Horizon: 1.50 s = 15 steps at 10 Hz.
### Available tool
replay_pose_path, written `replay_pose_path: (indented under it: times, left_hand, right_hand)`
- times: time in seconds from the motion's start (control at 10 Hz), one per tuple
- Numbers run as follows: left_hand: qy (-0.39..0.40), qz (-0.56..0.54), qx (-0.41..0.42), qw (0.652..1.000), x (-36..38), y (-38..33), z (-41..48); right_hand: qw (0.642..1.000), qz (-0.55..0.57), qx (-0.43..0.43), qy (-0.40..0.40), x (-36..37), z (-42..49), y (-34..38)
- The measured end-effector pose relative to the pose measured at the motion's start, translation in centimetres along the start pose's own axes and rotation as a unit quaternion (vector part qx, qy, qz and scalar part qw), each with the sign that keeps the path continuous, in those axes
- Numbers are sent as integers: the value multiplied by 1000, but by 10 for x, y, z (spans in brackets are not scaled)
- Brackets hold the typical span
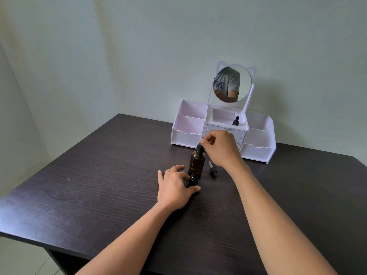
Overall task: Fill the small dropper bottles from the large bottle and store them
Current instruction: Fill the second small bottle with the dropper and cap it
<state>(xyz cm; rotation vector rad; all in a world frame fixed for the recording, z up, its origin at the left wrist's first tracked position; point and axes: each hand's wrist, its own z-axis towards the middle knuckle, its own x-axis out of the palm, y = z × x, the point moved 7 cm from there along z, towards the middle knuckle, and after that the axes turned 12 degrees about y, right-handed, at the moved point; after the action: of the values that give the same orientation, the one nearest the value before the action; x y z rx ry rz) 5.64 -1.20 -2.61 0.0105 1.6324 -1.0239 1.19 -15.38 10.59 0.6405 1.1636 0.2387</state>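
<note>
Near frame centre, right hand (pixel 222 149) pinches the cap (pixel 200 148) of the large amber bottle (pixel 196 163), left hand (pixel 174 188) grips the uncapped small dropper bottle (pixel 193 178): likely slick, fragile glass, best held round its body.

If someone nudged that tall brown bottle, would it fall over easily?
Probably tips fairly readily: the large bottle stands tall and narrow on the table, and the right hand pinches only its cap. The left hand grips the small bottle instead. It looks like glass, so likely rigid, slippery and breakable.
</note>
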Motion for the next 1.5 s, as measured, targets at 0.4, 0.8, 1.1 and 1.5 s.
replay_pose_path:
  times: [0.4, 0.8, 1.1, 1.5]
  left_hand:
    - [9, -5, -4, 1000, -1, -1, 0]
    - [9, -6, -2, 1000, -1, -1, 0]
    - [11, 1, -2, 1000, -1, -1, -1]
    - [12, 0, -6, 1000, -2, -3, -2]
  right_hand:
    - [1000, 16, 9, 2, 0, 3, -1]
    - [1000, -14, 11, 14, 2, 2, 3]
    - [1000, 13, 14, 2, 3, 3, 1]
    - [1000, 8, 16, 9, 5, 2, 1]
